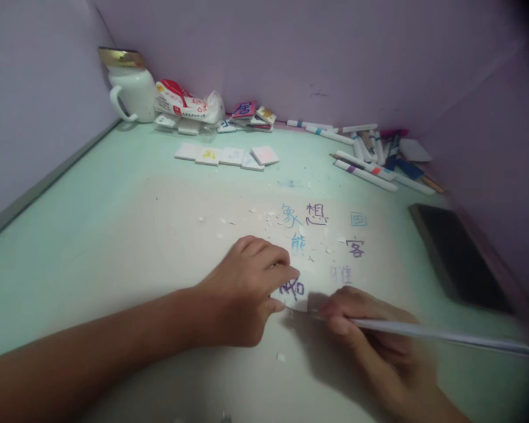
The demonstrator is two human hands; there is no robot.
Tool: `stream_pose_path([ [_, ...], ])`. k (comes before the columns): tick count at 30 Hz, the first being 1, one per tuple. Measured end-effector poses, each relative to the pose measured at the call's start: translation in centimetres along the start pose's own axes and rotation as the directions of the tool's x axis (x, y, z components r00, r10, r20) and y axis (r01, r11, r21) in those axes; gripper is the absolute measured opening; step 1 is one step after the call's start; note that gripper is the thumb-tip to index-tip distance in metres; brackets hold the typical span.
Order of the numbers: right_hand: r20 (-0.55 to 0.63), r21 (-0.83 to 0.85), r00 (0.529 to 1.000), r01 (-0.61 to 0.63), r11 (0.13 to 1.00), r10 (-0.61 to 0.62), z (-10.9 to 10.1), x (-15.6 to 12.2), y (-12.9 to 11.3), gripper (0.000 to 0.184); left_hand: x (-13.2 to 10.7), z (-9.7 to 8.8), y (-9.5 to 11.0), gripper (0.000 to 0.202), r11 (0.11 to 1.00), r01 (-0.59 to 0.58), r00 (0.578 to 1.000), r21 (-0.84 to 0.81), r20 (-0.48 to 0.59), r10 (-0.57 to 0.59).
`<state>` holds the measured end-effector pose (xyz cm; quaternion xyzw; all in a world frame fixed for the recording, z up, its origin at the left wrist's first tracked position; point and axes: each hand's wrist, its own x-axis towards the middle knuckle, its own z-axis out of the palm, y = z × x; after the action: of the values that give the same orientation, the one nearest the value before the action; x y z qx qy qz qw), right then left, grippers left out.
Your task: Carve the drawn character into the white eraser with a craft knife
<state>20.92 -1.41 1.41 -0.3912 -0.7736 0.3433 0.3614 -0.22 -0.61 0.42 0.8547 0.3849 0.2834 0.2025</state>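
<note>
My left hand is closed on a small white block with a purple character on its top face. It pins the block down on the pale sheet between thumb and forefinger. My right hand, blurred, grips a long thin silvery pen-like tool whose shaft points off to the right. The tool's tip is close to the block's right edge; blur and my fingers hide whether it touches. Small white scraps lie scattered around. Blue and purple characters are written on the sheet beyond my hands.
Several white square blocks form a row behind the sheet. Farther back are a white mug, a red-and-white plastic packet and coloured pieces. Marker pens lie back right, with a dark flat slab nearer. Purple walls enclose the table.
</note>
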Motion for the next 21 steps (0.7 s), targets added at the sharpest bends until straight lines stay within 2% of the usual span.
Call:
stream_pose_path([
  [4, -0.055, 0.006, 0.998, 0.030, 1.000, -0.030, 0.1, 0.0, 0.2, 0.013, 0.0, 0.0, 0.0, 0.028, 1.000, 0.001, 1.000, -0.006, 0.000, -0.001],
  [9, -0.009, 0.002, 1.000, 0.020, 1.000, -0.020, 0.2, 0.0, 0.3, 0.013, 0.0, 0.1, 0.0, 0.029, 1.000, 0.002, 1.000, -0.010, -0.003, -0.002],
  [15, -0.115, 0.083, 0.989, -0.088, 0.993, 0.097, 0.5, -0.2, -0.4, 0.016, -0.1, 0.1, -0.2, 0.030, 1.000, -0.006, 1.000, -0.007, 0.002, 0.006],
  [18, -0.150, 0.108, 0.984, -0.085, 0.991, 0.100, 0.7, -0.2, -0.5, 0.014, 0.0, -0.4, -0.3, 0.031, 1.000, -0.006, 0.997, 0.000, 0.074, 0.006],
  [21, -0.112, 0.107, 0.992, -0.047, 0.993, 0.059, 0.7, -0.1, -0.1, 0.014, 0.1, -1.1, -0.2, 0.036, 1.000, -0.004, 0.985, 0.007, 0.174, 0.002],
])
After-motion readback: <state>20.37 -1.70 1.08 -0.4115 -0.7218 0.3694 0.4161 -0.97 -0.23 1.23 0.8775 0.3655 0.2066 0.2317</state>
